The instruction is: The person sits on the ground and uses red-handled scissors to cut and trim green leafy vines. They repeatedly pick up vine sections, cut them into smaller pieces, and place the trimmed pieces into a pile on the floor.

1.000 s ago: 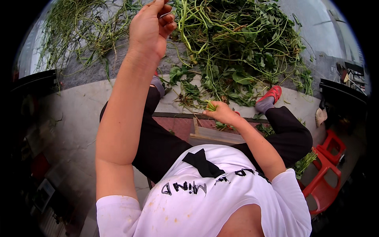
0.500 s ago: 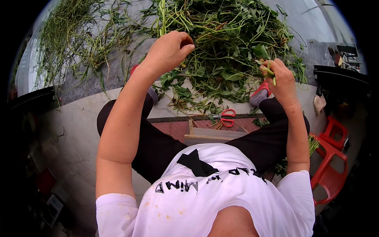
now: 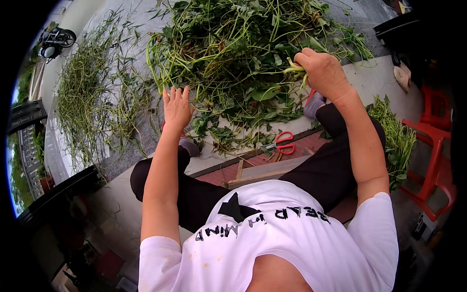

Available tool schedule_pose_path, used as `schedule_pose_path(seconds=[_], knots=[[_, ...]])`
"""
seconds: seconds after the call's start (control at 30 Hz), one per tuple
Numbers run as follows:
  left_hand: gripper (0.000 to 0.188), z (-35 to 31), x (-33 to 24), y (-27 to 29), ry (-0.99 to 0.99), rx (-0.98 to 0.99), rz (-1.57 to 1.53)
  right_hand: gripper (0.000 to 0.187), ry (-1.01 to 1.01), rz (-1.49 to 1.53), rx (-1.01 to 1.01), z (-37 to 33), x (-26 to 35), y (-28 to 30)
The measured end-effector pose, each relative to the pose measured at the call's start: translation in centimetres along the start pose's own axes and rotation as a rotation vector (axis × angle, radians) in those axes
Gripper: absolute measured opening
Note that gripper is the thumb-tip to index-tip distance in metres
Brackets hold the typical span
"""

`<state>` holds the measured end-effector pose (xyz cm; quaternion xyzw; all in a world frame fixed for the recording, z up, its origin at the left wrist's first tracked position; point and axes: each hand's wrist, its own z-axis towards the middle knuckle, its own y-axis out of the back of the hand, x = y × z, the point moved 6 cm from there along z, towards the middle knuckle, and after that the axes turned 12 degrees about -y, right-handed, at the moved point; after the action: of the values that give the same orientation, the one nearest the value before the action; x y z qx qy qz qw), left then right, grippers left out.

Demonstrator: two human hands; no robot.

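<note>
Your right hand [image 3: 323,73] is closing around a small bundle of pale green stems [image 3: 295,69], held above the big pile of leafy green vines [image 3: 243,53] that is lying on the ground. Your left hand [image 3: 176,107] is hovering flat with fingers spread, palm down, at the near edge of that pile, gripping nothing. Red-handled scissors [image 3: 282,142] are lying just beside the pile's near edge. A thinner heap of stripped stems [image 3: 90,102] is spreading to your left. A red stool [image 3: 430,146] is standing at your right.
</note>
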<state>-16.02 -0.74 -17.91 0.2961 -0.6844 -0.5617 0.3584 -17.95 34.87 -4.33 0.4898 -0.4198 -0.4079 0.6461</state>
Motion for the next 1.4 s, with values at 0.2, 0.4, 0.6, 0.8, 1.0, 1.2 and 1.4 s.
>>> schedule_pose_path(seconds=[0.2,0.4,0.6,0.8,1.0,1.2,1.4], knots=[[0.030,-3.0,-4.7,-5.5,-0.178,0.508,-0.210,0.010,-0.076,-0.027,-0.131,-1.2,-3.4,3.0],[0.029,0.2,-11.0,12.1,-0.274,0.164,-0.468,0.009,-0.135,0.017,-0.182,-2.3,-5.4,4.9],[0.028,1.9,1.8,42.9,-0.050,-0.911,-1.605,0.019,-0.236,-0.017,-0.318,-2.3,-6.5,6.2],[0.037,-7.5,2.4,45.8,0.261,-1.633,-0.755,0.022,-0.270,0.078,-0.401,-2.6,-6.8,7.7],[0.029,-5.7,-7.4,15.1,0.110,0.198,-0.670,0.012,-0.351,-0.116,-0.169,-3.0,-7.5,4.7],[0.029,-4.3,-0.1,37.9,0.012,-0.623,-1.554,0.011,-0.375,-0.123,-0.184,-3.4,-7.0,4.5],[0.034,-9.6,5.5,44.4,0.243,-1.551,-1.090,0.009,-0.382,-0.100,-0.252,-1.7,-5.9,5.5]])
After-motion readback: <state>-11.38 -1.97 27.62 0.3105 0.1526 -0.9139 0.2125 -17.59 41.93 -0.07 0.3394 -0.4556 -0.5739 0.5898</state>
